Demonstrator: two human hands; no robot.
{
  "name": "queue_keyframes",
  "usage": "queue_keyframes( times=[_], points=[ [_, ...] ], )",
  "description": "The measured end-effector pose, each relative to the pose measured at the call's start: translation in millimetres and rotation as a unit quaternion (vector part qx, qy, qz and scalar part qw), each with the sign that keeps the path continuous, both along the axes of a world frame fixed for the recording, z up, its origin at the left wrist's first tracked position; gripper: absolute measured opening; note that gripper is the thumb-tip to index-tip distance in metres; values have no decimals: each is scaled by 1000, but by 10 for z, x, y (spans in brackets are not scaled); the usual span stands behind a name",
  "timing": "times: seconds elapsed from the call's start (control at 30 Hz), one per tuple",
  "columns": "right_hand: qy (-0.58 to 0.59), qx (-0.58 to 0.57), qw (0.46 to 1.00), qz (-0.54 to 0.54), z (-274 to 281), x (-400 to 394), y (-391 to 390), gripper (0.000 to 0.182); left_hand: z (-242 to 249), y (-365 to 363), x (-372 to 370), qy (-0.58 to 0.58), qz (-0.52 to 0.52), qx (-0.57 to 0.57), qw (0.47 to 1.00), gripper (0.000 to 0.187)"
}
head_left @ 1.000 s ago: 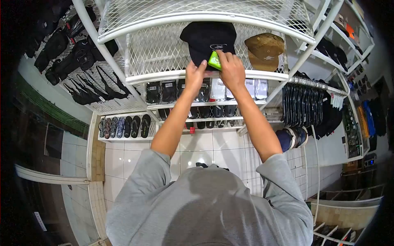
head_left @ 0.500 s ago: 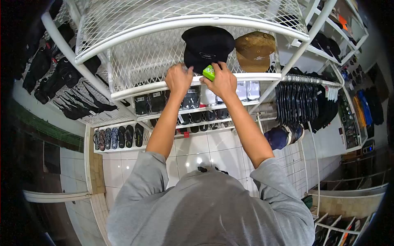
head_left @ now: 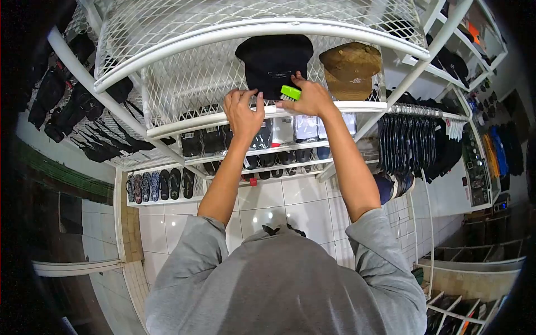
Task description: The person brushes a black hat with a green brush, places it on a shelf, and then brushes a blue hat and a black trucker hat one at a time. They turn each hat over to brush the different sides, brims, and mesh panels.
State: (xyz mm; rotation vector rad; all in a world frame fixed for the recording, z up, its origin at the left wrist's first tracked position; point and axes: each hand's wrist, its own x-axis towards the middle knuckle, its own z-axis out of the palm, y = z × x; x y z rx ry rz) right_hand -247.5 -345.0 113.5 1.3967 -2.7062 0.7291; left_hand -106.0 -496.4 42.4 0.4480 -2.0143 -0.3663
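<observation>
A black cap (head_left: 277, 58) with small lettering near its brim lies on a white mesh shelf (head_left: 184, 84). My right hand (head_left: 312, 99) is closed around a small green brush (head_left: 290, 91), its pale bristles pointing down at the cap's brim. At the brim's left corner is my left hand (head_left: 244, 113), thumb apart from the fingers, fingertips right by the black fabric and nothing in its grasp. A brown cap (head_left: 350, 67) sits on the same shelf, to the right of my right hand.
A white rail (head_left: 195, 123) runs along the shelf's front. Below are packaged goods (head_left: 212, 139) and rows of sandals (head_left: 162, 185). Black hangers (head_left: 410, 139) fill a rack at the right, and dark bags (head_left: 84, 103) hang at the left.
The brush has turned in my right hand, so its bristles now show. My right hand has shifted slightly right; the black cap sits a little further left in view. My left hand's fingers have spread.
</observation>
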Motion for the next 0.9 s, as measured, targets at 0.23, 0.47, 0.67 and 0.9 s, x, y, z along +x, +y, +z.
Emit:
queue_keyframes(
  times=[0.23, 0.47, 0.67, 0.9],
  points=[
    [-10, 46, 998, 38, -94, 101, 99, 104, -59, 21, -19, 3, -7, -91, 996, 34],
    [-10, -46, 999, 10, -300, 587, 357, 90, -298, 340, 267, -29, -19, -80, 996, 41],
    [-223, -281, 914, -190, -1271, 1130, 1558, 82, -823, 1278, 570, -64, -197, 22, 978, 48],
    [-389, -305, 709, -503, -2363, 1438, 3315, 34, -1548, 2633, 454, -317, -469, 134, 813, 51]
  ],
)
